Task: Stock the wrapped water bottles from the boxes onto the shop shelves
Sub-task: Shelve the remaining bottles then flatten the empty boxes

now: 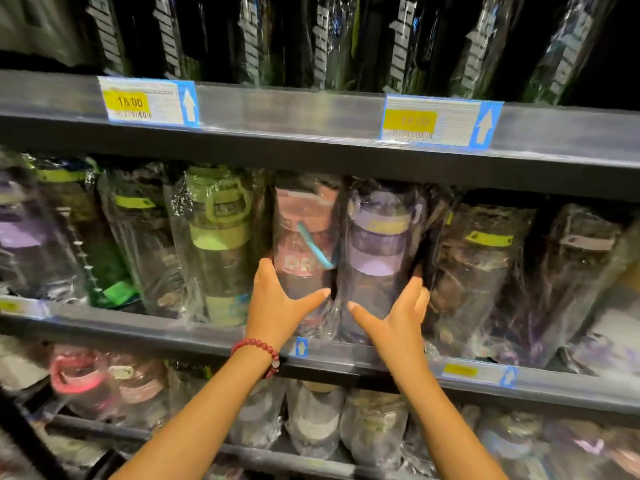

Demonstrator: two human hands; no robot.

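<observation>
We have both hands up at the middle shelf [207,336]. Our left hand [277,306] holds the bottom of the pink bottle [303,244], with the thumb across the front and the fingers curled round its left side. Our right hand [398,317] holds the bottom of the purple bottle [379,251], thumb in front and fingers wrapped round its right side. A red bead bracelet [258,351] sits on our left wrist.

The two bottles stand side by side in their shiny clear wrap and touch each other. They sit right at the front edge of the shelf. Their tops come close under the grey shelf above [311,133], so there is little room to lift them.

The row is packed tight. A green bottle [218,237] presses against the pink one on the left. A dark bottle [474,265] leans against the purple one on the right. We see hardly any gap between them.

Two price tags [149,100] with yellow patches and white arrows stick to the upper shelf edge. Tall dark bottles [325,39] stand above it. More wrapped bottles [311,417] fill the lower shelf, below our arms.
</observation>
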